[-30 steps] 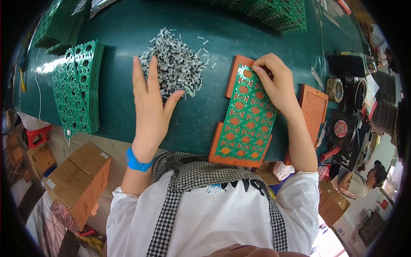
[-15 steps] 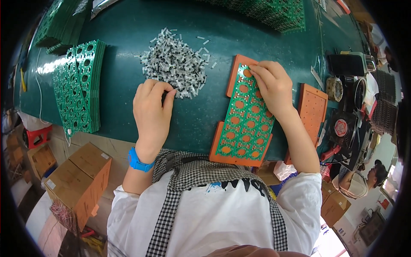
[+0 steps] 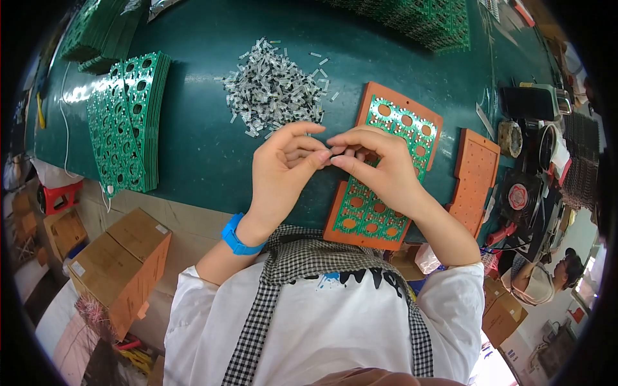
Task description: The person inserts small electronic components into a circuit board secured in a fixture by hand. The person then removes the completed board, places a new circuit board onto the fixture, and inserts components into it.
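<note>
My left hand (image 3: 286, 164) and my right hand (image 3: 381, 162) meet at the fingertips just below a pile of small components (image 3: 273, 90). Both are closed in a pinch, and a small dark part (image 3: 333, 156) shows between them; its exact kind is too small to make out. The heaped pieces are clear and grey strips with black bits. Beneath my right hand and forearm, partly hidden, a green circuit board panel (image 3: 372, 215) with rows of round holes lies on an orange-brown fixture plate (image 3: 338, 222).
A stack of green circuit board panels (image 3: 122, 128) stands at the left, with further stacks (image 3: 418, 22) along the far edge. To the right lie a second orange-brown plate (image 3: 473, 183), a metal ruler (image 3: 485, 121) and a round tin (image 3: 510, 138). Cardboard boxes (image 3: 119, 264) sit on the floor.
My left hand has moved right from the pile's lower edge. My right hand has left the panel's upper corner and come left and down, so the fingertips now meet.
</note>
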Demonstrator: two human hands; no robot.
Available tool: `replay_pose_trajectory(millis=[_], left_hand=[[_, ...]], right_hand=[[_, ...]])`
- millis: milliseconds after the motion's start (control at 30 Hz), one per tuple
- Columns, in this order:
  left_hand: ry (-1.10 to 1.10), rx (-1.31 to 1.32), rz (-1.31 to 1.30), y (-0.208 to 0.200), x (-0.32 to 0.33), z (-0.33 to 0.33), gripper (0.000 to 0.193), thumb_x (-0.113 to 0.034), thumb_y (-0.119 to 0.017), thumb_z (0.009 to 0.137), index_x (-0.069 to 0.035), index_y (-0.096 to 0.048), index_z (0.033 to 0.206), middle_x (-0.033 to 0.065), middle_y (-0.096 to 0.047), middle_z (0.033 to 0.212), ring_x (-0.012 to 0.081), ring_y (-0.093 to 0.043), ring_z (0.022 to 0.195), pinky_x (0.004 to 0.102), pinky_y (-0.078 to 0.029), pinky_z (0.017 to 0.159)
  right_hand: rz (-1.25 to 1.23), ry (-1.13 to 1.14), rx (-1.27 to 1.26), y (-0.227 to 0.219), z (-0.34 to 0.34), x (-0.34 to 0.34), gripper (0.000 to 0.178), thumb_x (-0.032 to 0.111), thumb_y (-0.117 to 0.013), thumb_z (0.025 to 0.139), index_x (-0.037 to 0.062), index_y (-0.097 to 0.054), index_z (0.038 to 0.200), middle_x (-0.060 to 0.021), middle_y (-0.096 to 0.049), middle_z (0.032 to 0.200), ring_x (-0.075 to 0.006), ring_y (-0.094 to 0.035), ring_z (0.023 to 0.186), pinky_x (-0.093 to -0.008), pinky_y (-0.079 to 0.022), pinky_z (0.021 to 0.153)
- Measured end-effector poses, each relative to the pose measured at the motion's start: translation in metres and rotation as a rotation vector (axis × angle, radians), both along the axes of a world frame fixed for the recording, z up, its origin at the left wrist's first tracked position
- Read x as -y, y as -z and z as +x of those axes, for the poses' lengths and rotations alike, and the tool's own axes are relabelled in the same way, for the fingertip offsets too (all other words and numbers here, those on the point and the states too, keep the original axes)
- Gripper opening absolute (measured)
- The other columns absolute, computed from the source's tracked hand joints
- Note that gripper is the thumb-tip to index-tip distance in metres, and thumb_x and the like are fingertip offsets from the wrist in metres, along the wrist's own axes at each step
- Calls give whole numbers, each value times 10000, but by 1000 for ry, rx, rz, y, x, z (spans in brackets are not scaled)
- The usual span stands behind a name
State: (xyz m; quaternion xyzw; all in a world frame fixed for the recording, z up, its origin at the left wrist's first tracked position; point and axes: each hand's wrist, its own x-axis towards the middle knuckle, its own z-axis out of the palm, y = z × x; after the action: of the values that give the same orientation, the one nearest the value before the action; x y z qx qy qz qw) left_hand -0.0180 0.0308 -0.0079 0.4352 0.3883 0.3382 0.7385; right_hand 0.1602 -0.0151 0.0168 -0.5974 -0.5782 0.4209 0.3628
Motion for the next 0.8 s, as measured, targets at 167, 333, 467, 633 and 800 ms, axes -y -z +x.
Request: replay_pose_trajectory(millis=[167, 333, 467, 633, 800], left_hand=[[100, -38, 7, 2, 3, 1, 253, 50, -610, 879, 56, -586, 1131, 103, -672, 911, 145, -666, 835, 249, -553, 757], [185, 45, -102, 0, 7, 5, 245, 30, -609, 888, 64, -619, 1130, 115, -685, 926, 137, -667, 813, 249, -562, 738], [212, 63, -134, 1, 4, 0, 234, 6, -619, 891, 63, -630, 1117, 109, -691, 901, 126, -665, 791, 245, -562, 721], [260, 44, -133, 4, 5, 0, 163, -20, -625, 897, 62, -662, 1033, 97, -692, 849, 114, -658, 744, 237, -556, 683], [340, -8, -151, 3, 5, 0, 145, -53, -638, 896, 49, -674, 993, 72, -689, 828, 76, -630, 699, 209, -518, 611]], right_hand=[[184, 132, 83, 7, 1, 0, 136, 38, -694, 774, 10, -686, 907, -66, -637, 856, -141, -616, 718, -257, -474, 572], [738, -44, 620, 10, 0, 8, 292, 102, -696, 625, 42, -682, 911, -78, -632, 871, -188, -625, 710, -290, -493, 563], [738, -66, 674, 7, 0, 15, 290, 82, -711, 675, 47, -682, 962, -88, -637, 911, -196, -638, 733, -303, -510, 583], [434, 24, 283, 0, -2, 20, 251, 49, -724, 740, 35, -680, 987, -95, -644, 914, -221, -647, 748, -295, -520, 607], [352, -77, 168, 7, 10, 20, 260, 14, -715, 753, 31, -673, 1009, -92, -643, 854, -214, -648, 732, -292, -517, 611]])
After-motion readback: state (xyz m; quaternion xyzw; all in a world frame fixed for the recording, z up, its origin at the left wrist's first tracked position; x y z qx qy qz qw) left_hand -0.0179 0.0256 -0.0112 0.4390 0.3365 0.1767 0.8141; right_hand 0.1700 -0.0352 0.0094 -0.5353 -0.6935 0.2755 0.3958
